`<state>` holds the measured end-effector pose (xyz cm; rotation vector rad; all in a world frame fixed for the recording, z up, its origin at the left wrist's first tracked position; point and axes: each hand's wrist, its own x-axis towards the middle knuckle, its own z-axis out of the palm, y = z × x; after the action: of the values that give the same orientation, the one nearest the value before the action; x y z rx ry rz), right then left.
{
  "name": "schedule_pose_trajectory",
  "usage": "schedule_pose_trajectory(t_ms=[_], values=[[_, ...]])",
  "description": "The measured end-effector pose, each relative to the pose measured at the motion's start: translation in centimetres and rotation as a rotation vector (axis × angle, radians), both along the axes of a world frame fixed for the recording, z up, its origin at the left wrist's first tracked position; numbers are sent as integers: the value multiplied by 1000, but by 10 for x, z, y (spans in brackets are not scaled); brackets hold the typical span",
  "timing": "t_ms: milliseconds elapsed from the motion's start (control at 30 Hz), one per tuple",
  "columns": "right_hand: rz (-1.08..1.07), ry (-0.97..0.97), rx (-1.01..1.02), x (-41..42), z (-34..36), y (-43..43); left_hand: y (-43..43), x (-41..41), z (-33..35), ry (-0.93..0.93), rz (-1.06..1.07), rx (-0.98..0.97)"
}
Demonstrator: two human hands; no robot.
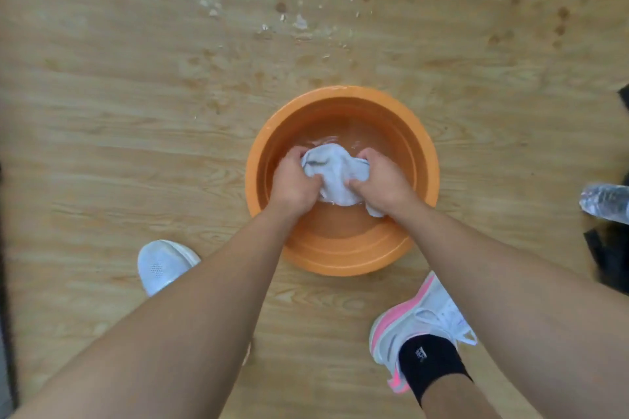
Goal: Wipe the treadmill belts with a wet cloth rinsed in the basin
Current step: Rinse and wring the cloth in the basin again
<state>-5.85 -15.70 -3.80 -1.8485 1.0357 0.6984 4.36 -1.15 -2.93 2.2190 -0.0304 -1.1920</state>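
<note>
While water ripples in the orange basin (340,257) on the wood-grain floor (119,133), a person's left hand (295,180) and right hand (383,185) each grip an end of the white cloth (335,170), fingers curled tight into the bunched fabric just above the water. Seen from the head camera, this looks like the rinsing and wringing step, with no treadmill belt in view and water drops (279,7) spotting the boards beyond. Next, by that reading, comes a firm twist to shed water, then lifting the cloth clear and carrying it to the belt.
</note>
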Motion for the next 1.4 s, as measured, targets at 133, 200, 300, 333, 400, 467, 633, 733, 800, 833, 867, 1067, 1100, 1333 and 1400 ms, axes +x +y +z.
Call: schedule_pose_trajectory(t_ms=[133, 200, 300, 333, 400, 467, 633, 733, 800, 833, 867, 1067, 1100, 1333, 1400], values=[[-126, 36, -111, 13, -14, -10, -3, 11, -17, -128, -286, 121], [-263, 29, -107, 19, -13, -1, -3, -2, -15, -377, -480, 211], [-493, 29, -25, 15, -10, 16, -3, -25, -8, -763, -696, 119], [-578, 42, 17, 12, -10, 20, -3, -31, -9, -740, -725, 12], [-776, 70, 142, 3, -9, 24, 0, -39, -11, -561, -771, -147], [-955, 58, 298, -7, -9, 26, 3, -45, -12, -405, -817, -118], [-1036, -50, 509, -23, 6, 20, 2, -34, -11, -270, -611, -101], [-1137, -108, 622, -27, 16, 16, -3, -25, -3, -345, -620, -128], [-1171, -133, 539, -25, 18, 16, -4, -20, 4, -319, -626, -134], [-1193, -127, 481, -23, 17, 16, -4, -17, 7, -292, -615, -128], [-1228, -112, 434, -20, 17, 16, -3, -15, 9, -270, -587, -123], [-905, 1, 170, -5, 22, 12, 2, -10, 33, -275, -101, -99], [-753, 31, 123, -5, 25, 8, 1, -7, 37, -245, 50, -113], [14, 1, -189, -5, 53, -7, 8, -2, 62, -96, 217, -187], [24, -96, -105, -4, 61, -6, 14, -7, 66, -87, 161, -203]])
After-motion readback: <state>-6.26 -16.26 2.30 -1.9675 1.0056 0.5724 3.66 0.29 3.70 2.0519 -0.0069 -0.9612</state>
